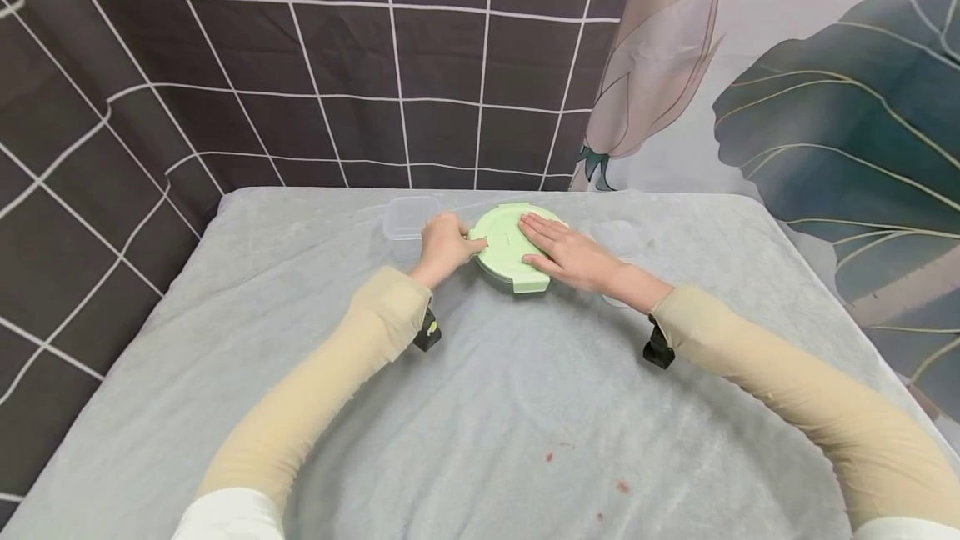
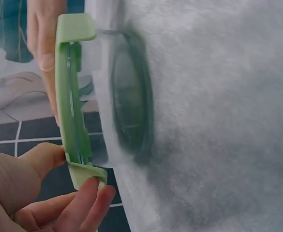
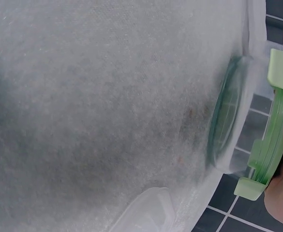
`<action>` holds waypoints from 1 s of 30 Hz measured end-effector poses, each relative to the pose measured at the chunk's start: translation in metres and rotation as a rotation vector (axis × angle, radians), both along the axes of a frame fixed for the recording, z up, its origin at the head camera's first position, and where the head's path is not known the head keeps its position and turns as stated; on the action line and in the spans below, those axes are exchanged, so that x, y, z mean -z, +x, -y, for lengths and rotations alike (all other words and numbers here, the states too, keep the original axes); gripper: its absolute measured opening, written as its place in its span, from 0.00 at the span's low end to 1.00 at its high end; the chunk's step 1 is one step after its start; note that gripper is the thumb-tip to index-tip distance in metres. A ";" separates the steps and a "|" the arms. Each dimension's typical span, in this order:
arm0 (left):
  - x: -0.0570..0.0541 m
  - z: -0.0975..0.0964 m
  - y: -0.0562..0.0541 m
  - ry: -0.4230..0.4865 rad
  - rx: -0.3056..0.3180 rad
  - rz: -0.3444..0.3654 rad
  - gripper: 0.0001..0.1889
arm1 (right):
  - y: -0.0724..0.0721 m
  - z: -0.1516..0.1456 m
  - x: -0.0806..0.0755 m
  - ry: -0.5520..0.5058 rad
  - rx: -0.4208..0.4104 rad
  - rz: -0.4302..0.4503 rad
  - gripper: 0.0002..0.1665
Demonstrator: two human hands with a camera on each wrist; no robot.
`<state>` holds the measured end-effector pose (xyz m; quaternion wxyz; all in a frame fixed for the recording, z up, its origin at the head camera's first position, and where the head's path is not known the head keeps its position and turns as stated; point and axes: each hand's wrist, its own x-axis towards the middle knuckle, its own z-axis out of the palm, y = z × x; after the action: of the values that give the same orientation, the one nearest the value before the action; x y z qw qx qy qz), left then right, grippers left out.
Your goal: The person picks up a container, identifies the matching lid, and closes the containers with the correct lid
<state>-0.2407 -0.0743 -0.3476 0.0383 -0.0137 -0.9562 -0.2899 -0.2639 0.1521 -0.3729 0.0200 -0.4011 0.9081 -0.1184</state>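
Observation:
A round clear glass food container [image 2: 130, 96] stands on the grey cloth, with a light green snap-on lid [image 1: 502, 242] over it. At the lid's left side my left hand [image 1: 444, 247] pinches a side latch [image 2: 87, 175], the thumb on the lid's edge and the fingertips under the flap. My right hand [image 1: 573, 257] lies flat over the right part of the lid, fingers straight and together. Another latch [image 1: 531, 283] juts out at the lid's near edge. In the right wrist view, the lid's rim [image 3: 272, 140] shows above the glass bowl, and the right hand is mostly cut off.
A clear rectangular plastic box [image 1: 411, 217] stands just left of the lid. Behind my right forearm lies a clear plastic piece [image 1: 618, 236], low on the cloth. The grey tablecloth [image 1: 517, 407] has small reddish spots near the front. A dark gridded curtain [image 1: 442, 57] hangs behind the table.

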 end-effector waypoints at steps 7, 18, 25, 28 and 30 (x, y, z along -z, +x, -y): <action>-0.003 0.004 -0.003 -0.058 0.010 -0.007 0.29 | -0.003 0.003 0.001 0.003 -0.011 0.005 0.39; -0.004 0.004 -0.009 -0.011 -0.069 0.117 0.22 | -0.005 0.004 0.006 -0.034 -0.007 -0.004 0.37; 0.001 0.005 -0.007 0.112 -0.098 0.091 0.12 | -0.004 0.001 0.009 -0.059 0.005 -0.017 0.37; 0.004 0.003 -0.004 0.175 -0.104 0.086 0.10 | -0.002 -0.001 0.010 -0.056 0.008 -0.019 0.37; 0.007 0.003 -0.003 0.191 -0.109 0.075 0.10 | -0.001 -0.001 0.011 -0.056 0.006 -0.013 0.37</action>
<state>-0.2435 -0.0769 -0.3543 0.0191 0.0532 -0.9242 -0.3776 -0.2645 0.1528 -0.3837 0.0024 -0.3996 0.9058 -0.1413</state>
